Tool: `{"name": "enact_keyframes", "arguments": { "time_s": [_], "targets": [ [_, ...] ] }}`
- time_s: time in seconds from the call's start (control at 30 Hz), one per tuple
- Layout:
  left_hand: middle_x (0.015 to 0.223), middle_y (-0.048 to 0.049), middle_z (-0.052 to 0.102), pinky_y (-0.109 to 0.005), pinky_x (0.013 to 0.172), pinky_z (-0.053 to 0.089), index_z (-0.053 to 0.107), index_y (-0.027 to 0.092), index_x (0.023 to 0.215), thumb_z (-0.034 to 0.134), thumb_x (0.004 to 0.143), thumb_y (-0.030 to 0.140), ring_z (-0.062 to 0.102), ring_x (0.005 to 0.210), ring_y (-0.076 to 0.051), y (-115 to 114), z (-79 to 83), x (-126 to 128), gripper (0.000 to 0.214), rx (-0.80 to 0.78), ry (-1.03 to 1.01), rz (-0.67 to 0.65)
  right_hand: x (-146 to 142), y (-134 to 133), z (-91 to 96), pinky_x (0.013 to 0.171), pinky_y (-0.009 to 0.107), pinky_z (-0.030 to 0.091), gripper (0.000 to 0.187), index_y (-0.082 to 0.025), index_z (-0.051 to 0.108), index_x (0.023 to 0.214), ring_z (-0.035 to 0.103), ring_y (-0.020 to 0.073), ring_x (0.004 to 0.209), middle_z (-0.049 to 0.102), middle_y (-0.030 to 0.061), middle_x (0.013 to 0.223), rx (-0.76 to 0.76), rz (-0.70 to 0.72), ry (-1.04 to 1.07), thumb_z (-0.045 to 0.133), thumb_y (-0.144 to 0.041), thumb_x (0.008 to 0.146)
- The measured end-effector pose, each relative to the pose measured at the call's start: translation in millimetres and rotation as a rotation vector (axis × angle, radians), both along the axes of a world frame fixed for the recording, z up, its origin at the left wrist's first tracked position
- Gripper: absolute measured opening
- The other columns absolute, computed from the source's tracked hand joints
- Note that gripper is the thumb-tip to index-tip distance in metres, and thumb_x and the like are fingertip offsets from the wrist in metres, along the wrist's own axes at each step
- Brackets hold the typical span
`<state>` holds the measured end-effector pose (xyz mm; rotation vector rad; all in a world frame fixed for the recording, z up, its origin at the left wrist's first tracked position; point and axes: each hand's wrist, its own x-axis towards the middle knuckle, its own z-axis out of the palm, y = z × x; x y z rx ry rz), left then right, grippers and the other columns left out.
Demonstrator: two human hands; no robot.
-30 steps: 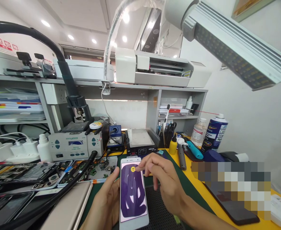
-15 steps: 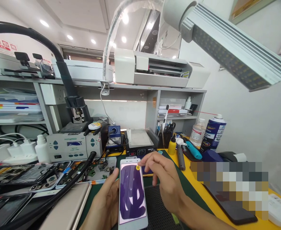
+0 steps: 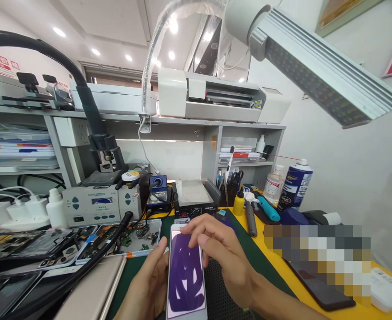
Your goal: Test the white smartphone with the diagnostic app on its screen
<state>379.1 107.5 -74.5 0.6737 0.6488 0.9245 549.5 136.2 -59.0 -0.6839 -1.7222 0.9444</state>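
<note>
A white smartphone [image 3: 186,280] is held upright in my left hand [image 3: 153,278], the thumb along its left edge and the fingers behind it. Its lit screen shows a large purple filled patch with white gaps on a pale ground. Over the upper right of the screen reaches my right hand [image 3: 231,255], fingers bent and apart, with nothing in it. The index fingertip is at the screen's upper part; whether it touches the glass I cannot tell. A black perforated mat [image 3: 217,284] lies below the right hand.
A tray of small parts [image 3: 145,235] and a gold-coloured phone or tablet [image 3: 90,289] lie left. A black hose [image 3: 82,271] crosses them. Behind stand a rework station [image 3: 105,206] and heating plate [image 3: 194,193]. Spray can [image 3: 296,184] and dark phone [image 3: 319,284] are right.
My right hand has moved left, its fingers now over the upper screen. The yellow round icon near the screen's top right no longer shows. The view has shifted slightly.
</note>
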Motion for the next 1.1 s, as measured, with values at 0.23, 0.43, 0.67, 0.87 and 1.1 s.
{"name": "enact_keyframes", "arguments": {
  "time_s": [0.23, 0.43, 0.67, 0.87, 1.1],
  "targets": [
    [0.115, -0.0105, 0.074, -0.036, 0.097, 0.039, 0.063, 0.014, 0.132, 0.043, 0.094, 0.066, 0.059, 0.116, -0.03, 8.3, -11.0, -2.5, 0.067, 0.055, 0.013, -0.09, 1.8, -3.5, -1.3, 0.066, 0.025, 0.05, 0.031, -0.018, 0.07, 0.093, 0.059, 0.0131, 0.08, 0.06, 0.0086, 0.121, -0.088, 0.152, 0.039, 0.053, -0.044, 0.099],
    [0.122, -0.0101, 0.071, -0.036, 0.099, 0.037, 0.056, 0.016, 0.138, 0.033, 0.099, 0.061, 0.057, 0.121, -0.03, 3.6, -4.6, -1.8, 0.064, 0.076, 0.086, -0.107, 2.9, -4.5, 2.0, 0.069, 0.025, 0.052, 0.027, -0.021, 0.072, 0.099, 0.06, 0.0158, 0.093, 0.056, 0.0089, 0.128, -0.132, 0.223, 0.046, 0.056, -0.043, 0.099],
    [0.099, -0.005, 0.072, -0.032, 0.084, 0.039, 0.062, 0.02, 0.133, 0.036, 0.098, 0.061, 0.06, 0.095, -0.024, 1.9, 0.6, -2.2, 0.06, 0.093, 0.139, -0.102, 2.8, -3.8, -1.2, 0.06, 0.025, 0.049, 0.034, -0.018, 0.072, 0.097, 0.06, 0.0074, 0.063, 0.059, 0.0087, 0.123, -0.166, 0.23, 0.059, 0.054, -0.047, 0.098],
    [0.105, -0.0089, 0.075, -0.037, 0.101, 0.038, 0.065, 0.016, 0.128, 0.041, 0.097, 0.06, 0.063, 0.106, -0.028, -2.0, 3.7, -1.3, 0.059, 0.059, 0.103, -0.039, -1.1, -2.4, -6.6, 0.052, 0.021, 0.041, 0.039, -0.015, 0.069, 0.092, 0.053, 0.004, 0.049, 0.068, 0.0068, 0.107, -0.24, 0.211, 0.036, 0.053, -0.05, 0.098],
    [0.108, -0.0108, 0.078, -0.046, 0.102, 0.041, 0.053, 0.021, 0.144, 0.045, 0.094, 0.063, 0.067, 0.11, -0.034, 1.1, 1.3, -3.8, 0.066, 0.06, 0.051, -0.077, -2.0, -7.3, -6.8, 0.052, 0.022, 0.04, 0.041, -0.015, 0.068, 0.087, 0.052, 0.0078, 0.052, 0.069, 0.005, 0.089, -0.26, 0.242, -0.081, 0.049, -0.049, 0.099]
  ]
}}
